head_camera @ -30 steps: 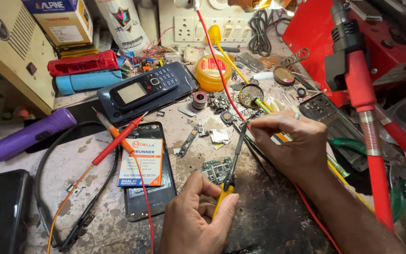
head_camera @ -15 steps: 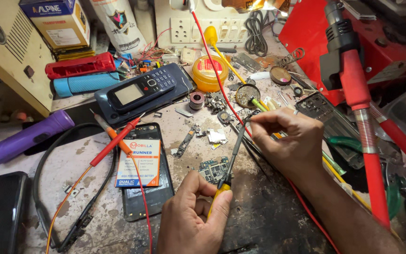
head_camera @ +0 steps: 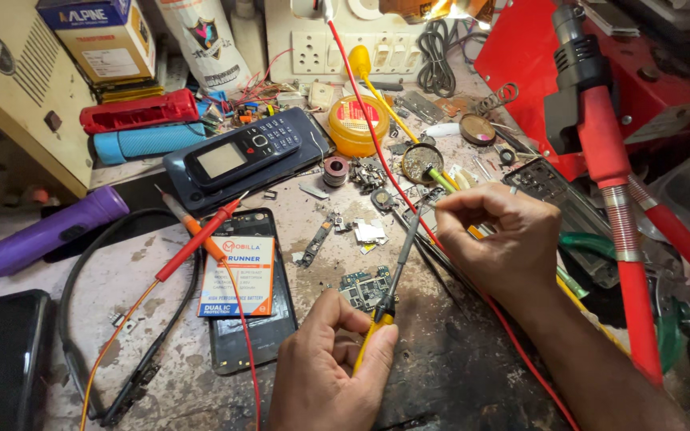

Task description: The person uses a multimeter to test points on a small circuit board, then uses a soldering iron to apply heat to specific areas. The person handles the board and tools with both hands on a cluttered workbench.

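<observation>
The thin yellow-handled screwdriver with its dark metal shaft [head_camera: 389,291] lies slanted between my two hands, above the stained grey bench [head_camera: 457,375], its shaft passing just beside a small green circuit board [head_camera: 365,287]. My left hand [head_camera: 329,367] is closed on the yellow handle, thumb and fingers wrapped round it low down. My right hand [head_camera: 501,239] pinches shut near the shaft's upper end; whether the fingertips press the tip itself or something tiny beside it, I cannot tell.

I judge the tool light and stiff, the plastic handle giving a sure hold while the bare shaft would be slick and prone to roll. The handle is the place to take it. The board looks fragile and easy to scratch.

Left of it lies a black phone body carrying a white and orange battery [head_camera: 237,275], crossed by a red test probe [head_camera: 197,243]. Farther back sit a dark keypad phone [head_camera: 241,156] and a round yellow tin [head_camera: 358,124].
</observation>
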